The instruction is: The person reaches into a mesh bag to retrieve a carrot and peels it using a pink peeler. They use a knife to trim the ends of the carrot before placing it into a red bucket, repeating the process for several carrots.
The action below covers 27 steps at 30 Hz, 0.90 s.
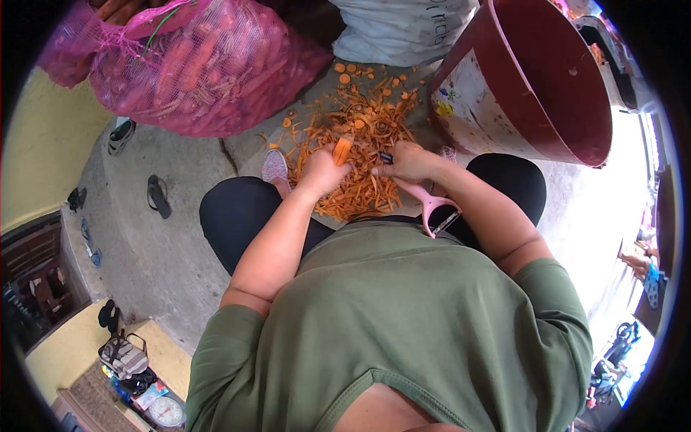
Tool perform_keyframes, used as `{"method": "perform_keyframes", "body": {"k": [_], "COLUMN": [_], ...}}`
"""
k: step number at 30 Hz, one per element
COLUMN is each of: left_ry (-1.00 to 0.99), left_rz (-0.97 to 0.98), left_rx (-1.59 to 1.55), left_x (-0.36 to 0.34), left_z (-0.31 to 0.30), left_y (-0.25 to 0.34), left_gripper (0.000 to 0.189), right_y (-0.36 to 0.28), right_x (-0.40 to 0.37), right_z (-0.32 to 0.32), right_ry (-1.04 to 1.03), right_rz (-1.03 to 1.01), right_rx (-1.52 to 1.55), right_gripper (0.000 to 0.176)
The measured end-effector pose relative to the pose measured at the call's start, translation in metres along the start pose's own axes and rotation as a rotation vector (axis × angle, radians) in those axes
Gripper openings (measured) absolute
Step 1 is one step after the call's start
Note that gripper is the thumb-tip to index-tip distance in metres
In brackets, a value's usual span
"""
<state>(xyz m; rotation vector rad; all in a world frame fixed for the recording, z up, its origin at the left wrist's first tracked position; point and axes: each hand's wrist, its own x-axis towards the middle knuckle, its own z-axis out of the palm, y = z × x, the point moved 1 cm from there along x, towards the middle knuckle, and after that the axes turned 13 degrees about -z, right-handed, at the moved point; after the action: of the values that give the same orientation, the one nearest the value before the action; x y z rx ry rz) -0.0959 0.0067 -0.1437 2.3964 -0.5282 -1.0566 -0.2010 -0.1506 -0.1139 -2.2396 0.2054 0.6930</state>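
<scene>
hands at work over a pile of carrot peels

the left hand (pixel 322 173) is bent in over the peel pile (pixel 360 137). its fingers are closed around a short carrot (pixel 342 150) that stands up at the near edge of the pile. the right hand (pixel 407 163) is just beside it, also at the near edge of the pile. it is shut on a pink peeler (pixel 430 205), and the peeler's long end points back toward the person's green shirt. both arms reach forward between the knees.

the pile lies on a grey concrete floor (pixel 180 237). to the right of the pile stands a big red bucket (pixel 533 79). to the left of the pile lies a pink net sack (pixel 201 65) full of carrots. behind the pile is a white sack (pixel 403 29). far left of the pile, black sandals (pixel 158 196) lie on the floor.

a small dark tip pokes out by the right fingers, and it is hard to tell what it is. the bottom of the bucket cannot be seen.
</scene>
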Motion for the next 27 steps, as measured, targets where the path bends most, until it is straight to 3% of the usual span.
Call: {"method": "perform_keyframes", "body": {"k": [10, 13, 15, 18, 19, 20, 21, 22, 24, 27], "left_ry": [0.150, 0.099, 0.102, 0.221, 0.266, 0.178, 0.205, 0.233, 0.290, 0.189], "left_rz": [-0.019, 0.034, 0.355, 0.459, 0.481, 0.347, 0.343, 0.337, 0.359, 0.340], "left_rx": [0.278, 0.315, 0.292, 0.173, 0.120, 0.155, 0.133, 0.114, 0.065, 0.002], "left_x": [-0.014, -0.020, -0.034, -0.036, -0.033, -0.031, -0.029, -0.027, -0.020, -0.011], "left_z": [0.004, 0.009, 0.028, 0.021, 0.017, 0.012, 0.011, 0.010, 0.009, 0.006], "left_y": [0.010, 0.011, 0.021, 0.029, 0.029, 0.027, 0.025, 0.023, 0.016, 0.006], "left_gripper": [0.026, 0.030, 0.032, 0.031, 0.030, 0.029, 0.029, 0.029, 0.032, 0.040], "right_y": [0.006, 0.017, 0.038, 0.045, 0.046, 0.045, 0.045, 0.051, 0.048, 0.034], "right_x": [0.014, 0.031, 0.048, 0.044, 0.045, 0.046, 0.047, 0.049, 0.047, 0.035], "right_z": [0.017, 0.027, 0.040, 0.050, 0.049, 0.047, 0.047, 0.045, 0.041, 0.024], "right_ry": [-0.031, -0.094, -0.208, 0.005, -0.032, -0.070, -0.109, -0.142, -0.044, 0.082], "right_rz": [0.036, -0.009, -0.118, -0.200, -0.100, 0.002, 0.103, 0.112, 0.147, 0.201], "right_rx": [-0.043, -0.115, -0.229, 0.053, 0.045, 0.034, 0.023, 0.105, 0.207, 0.465], "right_gripper": [0.046, 0.044, 0.044, 0.048, 0.047, 0.047, 0.047, 0.049, 0.052, 0.050]}}
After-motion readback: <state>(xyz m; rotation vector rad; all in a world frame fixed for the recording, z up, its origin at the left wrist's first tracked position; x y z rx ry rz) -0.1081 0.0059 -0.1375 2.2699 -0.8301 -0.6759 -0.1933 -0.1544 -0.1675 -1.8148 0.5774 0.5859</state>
